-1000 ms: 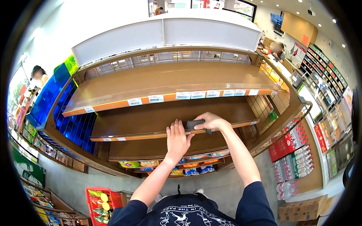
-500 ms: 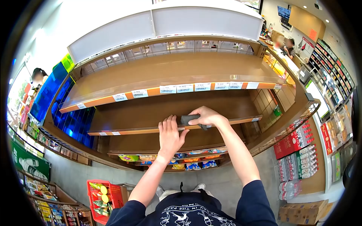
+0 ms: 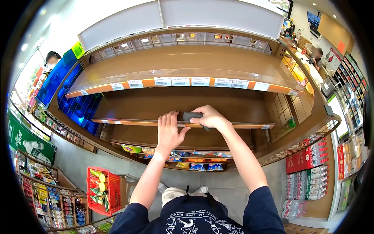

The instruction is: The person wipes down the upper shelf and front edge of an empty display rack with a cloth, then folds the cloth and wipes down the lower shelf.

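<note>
My right hand is closed around a dark grey cloth, pressing it against the front edge of the middle shelf. Part of the cloth hangs below that edge. Just to the left, my left hand lies on the same edge with its fingers stretched out and the thumb apart. A clear strip and an orange band run along the shelf front. My hand covers part of that band.
Above is an upper shelf with price labels on its front. Snack bags sit at the bottom. A red basket of goods stands at my left, bottled drinks at my right. Other people are at the far left and behind the counter.
Both hands, with the cloth in the right one, have slid slightly left along the shelf edge. The camera view has shifted a little.
</note>
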Motion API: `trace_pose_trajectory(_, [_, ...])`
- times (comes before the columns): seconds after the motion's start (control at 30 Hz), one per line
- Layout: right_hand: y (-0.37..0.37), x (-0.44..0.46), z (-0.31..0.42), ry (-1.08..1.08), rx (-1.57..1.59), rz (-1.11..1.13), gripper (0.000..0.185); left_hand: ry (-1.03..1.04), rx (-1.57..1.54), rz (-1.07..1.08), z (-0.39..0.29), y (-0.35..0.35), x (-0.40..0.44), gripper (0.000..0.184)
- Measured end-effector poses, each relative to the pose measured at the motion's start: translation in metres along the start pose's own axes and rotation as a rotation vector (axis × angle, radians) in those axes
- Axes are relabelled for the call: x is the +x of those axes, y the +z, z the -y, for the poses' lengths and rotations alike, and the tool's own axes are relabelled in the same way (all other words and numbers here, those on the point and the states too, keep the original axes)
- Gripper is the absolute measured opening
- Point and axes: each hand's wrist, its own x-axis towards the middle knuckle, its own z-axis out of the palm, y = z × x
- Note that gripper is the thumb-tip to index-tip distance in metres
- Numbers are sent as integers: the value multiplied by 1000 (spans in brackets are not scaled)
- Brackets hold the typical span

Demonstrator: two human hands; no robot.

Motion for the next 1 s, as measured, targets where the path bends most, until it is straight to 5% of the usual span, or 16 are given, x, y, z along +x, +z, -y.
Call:
trace_pose_trajectory(0.1, [-7,-9,10,123,11,41,38,-8,-16,11,2,1,0,67])
trace_pose_trajectory(0.53, [-20,-16,-8,10,-77,7,42,-30,-25,34,1,-1,1,65])
trace_pose_trajectory(1.0, [-44,-32,-19,146,-61,27,44,-30,-73,43,1,-2,1,63])
